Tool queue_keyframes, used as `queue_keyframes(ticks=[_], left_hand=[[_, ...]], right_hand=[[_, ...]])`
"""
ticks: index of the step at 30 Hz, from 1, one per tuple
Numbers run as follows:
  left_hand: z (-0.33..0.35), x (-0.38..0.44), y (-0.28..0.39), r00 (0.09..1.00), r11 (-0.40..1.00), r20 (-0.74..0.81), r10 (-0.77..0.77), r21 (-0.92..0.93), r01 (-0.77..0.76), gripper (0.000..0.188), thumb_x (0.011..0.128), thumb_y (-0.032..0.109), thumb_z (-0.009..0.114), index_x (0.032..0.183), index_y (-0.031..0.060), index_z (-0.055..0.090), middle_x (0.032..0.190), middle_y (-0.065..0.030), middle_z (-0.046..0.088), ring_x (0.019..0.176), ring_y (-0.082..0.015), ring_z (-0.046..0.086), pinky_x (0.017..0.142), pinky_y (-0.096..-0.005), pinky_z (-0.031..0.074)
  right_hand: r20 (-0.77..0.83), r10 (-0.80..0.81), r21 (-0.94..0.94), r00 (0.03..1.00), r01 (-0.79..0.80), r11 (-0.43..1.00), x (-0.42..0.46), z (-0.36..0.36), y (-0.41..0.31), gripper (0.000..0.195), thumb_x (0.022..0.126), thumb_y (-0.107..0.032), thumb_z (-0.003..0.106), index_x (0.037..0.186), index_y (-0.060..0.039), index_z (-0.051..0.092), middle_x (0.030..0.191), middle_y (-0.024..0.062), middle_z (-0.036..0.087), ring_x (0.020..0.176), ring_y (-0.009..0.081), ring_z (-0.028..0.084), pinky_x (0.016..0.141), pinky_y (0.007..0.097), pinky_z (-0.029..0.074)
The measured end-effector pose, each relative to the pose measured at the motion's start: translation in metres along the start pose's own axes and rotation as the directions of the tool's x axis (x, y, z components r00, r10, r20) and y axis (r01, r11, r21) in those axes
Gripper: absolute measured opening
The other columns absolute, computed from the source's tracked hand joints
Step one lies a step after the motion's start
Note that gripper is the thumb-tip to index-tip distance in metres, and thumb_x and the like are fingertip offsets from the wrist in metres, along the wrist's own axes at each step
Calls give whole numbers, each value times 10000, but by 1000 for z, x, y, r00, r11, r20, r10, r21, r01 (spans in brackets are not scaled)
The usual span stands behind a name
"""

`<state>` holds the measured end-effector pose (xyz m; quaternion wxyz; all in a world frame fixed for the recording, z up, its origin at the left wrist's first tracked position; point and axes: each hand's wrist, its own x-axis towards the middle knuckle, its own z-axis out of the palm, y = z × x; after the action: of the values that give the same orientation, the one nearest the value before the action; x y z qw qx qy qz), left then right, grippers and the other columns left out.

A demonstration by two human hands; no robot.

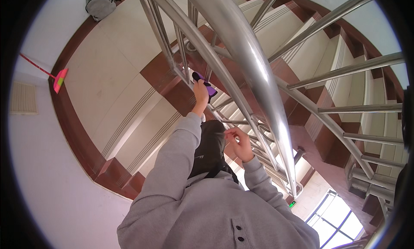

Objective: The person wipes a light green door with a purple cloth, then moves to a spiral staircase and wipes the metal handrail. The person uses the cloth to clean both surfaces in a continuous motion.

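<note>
My left hand [201, 93] reaches forward and is closed around a purple and black object [211, 90]. Its exact kind is unclear, and my fingers cover part of it. It is beside the bottom rail of the stair railing, close to the foot of the metal posts. My right hand [241, 145] is raised by my dark-trousered leg [208, 149], fingers curled and thumb near the fingertips. A thin dark streak shows at those fingertips, too blurred to tell whether they hold something.
A thick polished steel handrail [249, 52] with bars curves past my right side. Steps [155, 129] descend beside me; another flight [323, 64] lies beyond the railing. A pink broom [59, 81] leans at the left wall, and a grey backpack [101, 6] sits on the landing [106, 55].
</note>
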<state>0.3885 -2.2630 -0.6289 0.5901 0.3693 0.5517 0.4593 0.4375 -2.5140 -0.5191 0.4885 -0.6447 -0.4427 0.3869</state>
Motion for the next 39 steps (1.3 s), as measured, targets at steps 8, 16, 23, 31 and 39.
queue_keyframes(ticks=[8,16,23,31,39], left_hand=[[21,-51,139,787,787,32,616,-69,-613,219,946,129,500,1053,-43,584,860,-123,613,796,-228,561,761,-363,454],[4,1,2,983,975,-37,180,138,-174,263,947,179,476,1056,-38,578,848,-199,628,798,-322,625,711,-435,457],[18,-26,77,973,957,4,230,-183,-226,255,953,206,483,1025,-18,581,919,-88,574,833,-206,508,812,-345,421],[14,-46,179,849,840,102,519,-246,-484,271,968,156,503,1152,-29,576,1072,-59,575,996,-165,505,910,-315,405],[10,-35,199,492,386,274,827,361,-849,174,892,180,645,903,13,595,681,-194,631,626,-413,632,587,-507,491]], right_hand=[[-8,-12,135,1000,13,991,8,-2,-3,152,1017,-57,559,1116,2,658,923,74,692,848,130,653,758,268,507],[44,-22,251,999,10,968,12,13,-2,147,1030,-46,542,1114,5,651,933,59,659,886,117,637,804,256,505],[-24,47,343,999,-36,939,17,10,17,140,1029,-42,536,1131,-12,628,994,55,650,919,117,611,834,256,493],[-91,-51,384,995,82,920,38,19,-1,108,1005,-26,558,1086,-19,630,1031,28,633,939,111,594,845,253,467],[-131,-11,392,991,62,918,12,9,2,112,1019,-50,559,1092,2,625,953,47,673,911,117,630,838,260,495]])
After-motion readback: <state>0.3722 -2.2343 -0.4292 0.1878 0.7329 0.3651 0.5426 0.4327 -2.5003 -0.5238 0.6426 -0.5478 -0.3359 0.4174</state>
